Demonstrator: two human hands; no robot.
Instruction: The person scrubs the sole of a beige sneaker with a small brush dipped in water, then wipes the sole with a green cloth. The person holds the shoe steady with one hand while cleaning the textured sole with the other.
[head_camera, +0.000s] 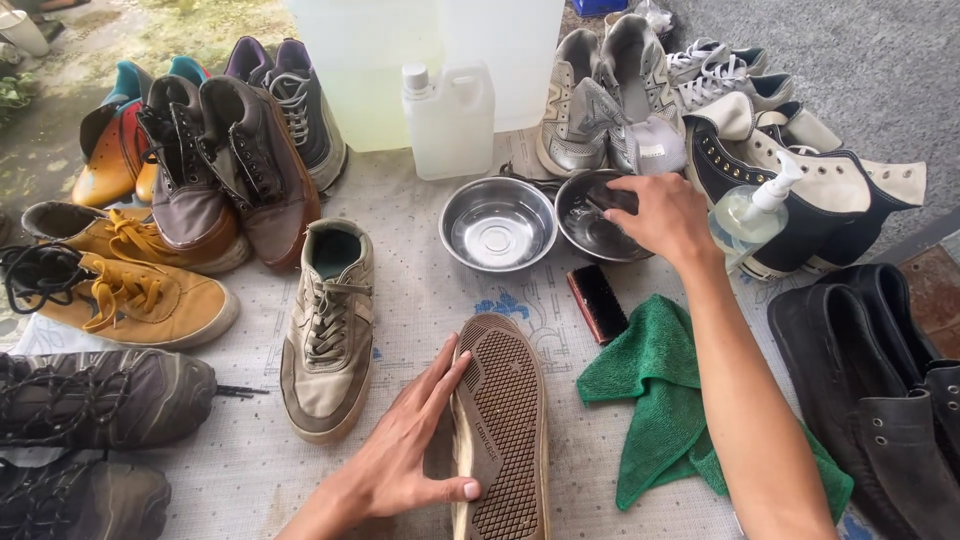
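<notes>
Left hand (400, 460) flat, released, steadying the upturned shoe (505, 430) at lower centre; right hand (665, 215) clenched on a brush (612, 203) in the bowl (590, 228). Keep the sole braced.

At the upper left of the frame a pair of dark brown lace-up shoes (225, 165) leans on a purple pair (300, 100), with orange and teal shoes (115, 140) beside them. Below these, at the left edge, lie two mustard-yellow sneakers (130, 275), and under them two grey-brown worn shoes (90, 400). A beige sneaker (328, 330) stands upright left of centre. At top centre stands a white plastic jug (450, 120), with an empty steel bowl (497, 223) just below it. A green cloth (670, 400) lies right of centre, a dark brush block (597, 302) touching its upper left. Silver sneakers (600, 100) sit at upper right, a clear pump bottle (752, 212) before navy-and-cream high-tops (830, 190), and black shoes (880, 390) at lower right.
</notes>
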